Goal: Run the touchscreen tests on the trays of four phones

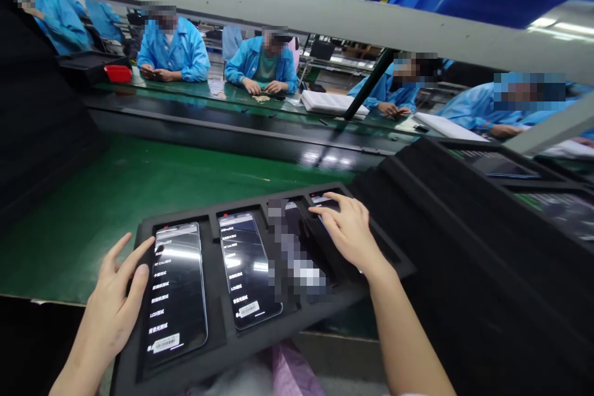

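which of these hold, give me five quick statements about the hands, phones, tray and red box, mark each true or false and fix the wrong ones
1. The left hand is at the left end of the tray. True.
2. The right hand is over the red box. False: it is over the tray's right end, at the rightmost phone.
3. The tray is white. False: it is black.
4. The red box is on the far bench. True.
5. The screen of the leftmost phone is blank. False: it shows lines of text.
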The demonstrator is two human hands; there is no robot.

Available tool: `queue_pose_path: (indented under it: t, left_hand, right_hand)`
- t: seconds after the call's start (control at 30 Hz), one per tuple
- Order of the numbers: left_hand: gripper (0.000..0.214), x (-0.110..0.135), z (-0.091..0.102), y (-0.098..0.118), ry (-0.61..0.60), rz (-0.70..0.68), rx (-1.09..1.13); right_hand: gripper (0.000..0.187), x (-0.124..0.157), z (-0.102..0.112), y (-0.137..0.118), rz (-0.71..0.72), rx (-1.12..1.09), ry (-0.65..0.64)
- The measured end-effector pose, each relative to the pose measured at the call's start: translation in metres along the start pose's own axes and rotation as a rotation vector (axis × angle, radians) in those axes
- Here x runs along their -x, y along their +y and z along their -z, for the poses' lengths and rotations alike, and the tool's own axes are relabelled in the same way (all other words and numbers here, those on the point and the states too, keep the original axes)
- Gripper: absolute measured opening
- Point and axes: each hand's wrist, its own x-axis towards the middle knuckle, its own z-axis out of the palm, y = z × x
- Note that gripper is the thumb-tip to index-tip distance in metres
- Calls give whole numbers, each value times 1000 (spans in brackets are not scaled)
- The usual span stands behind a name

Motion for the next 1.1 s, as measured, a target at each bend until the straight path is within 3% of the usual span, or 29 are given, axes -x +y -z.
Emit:
queue_pose_path:
  t: [0.1,0.17,0.3,0.43,0.53,0.67,0.83,0.97,1.1]
  left_hand:
    - [43,1,-2,2,31,12,38]
    - [42,1,-4,3,33,23,62]
    - [39,2,-6,0,53,0,81]
    - [40,0,-5,-4,48,-22,66]
    - [45,0,-2,-4,13,-41,20]
    - [46,1,-1,1,24,-83,-16]
    - [45,1,1,5,21,-108,-9]
    - [48,0,4,10,-17,-90,-10]
    - [48,0,5,14,-20,-83,0]
  right_hand:
    - [43,3,0,22,-127,2,87]
    - [43,4,-2,29,-167,8,68]
    - [43,6,-3,29,-179,42,0]
    - [44,13,1,18,-183,39,102]
    - [43,18,2,0,-106,12,99]
    - [43,14,-2,-26,38,-22,-22]
    - [41,4,-4,-36,134,42,-156]
    - [42,2,-5,-49,197,93,-137]
    - [43,-1,-10,-78,401,34,-210]
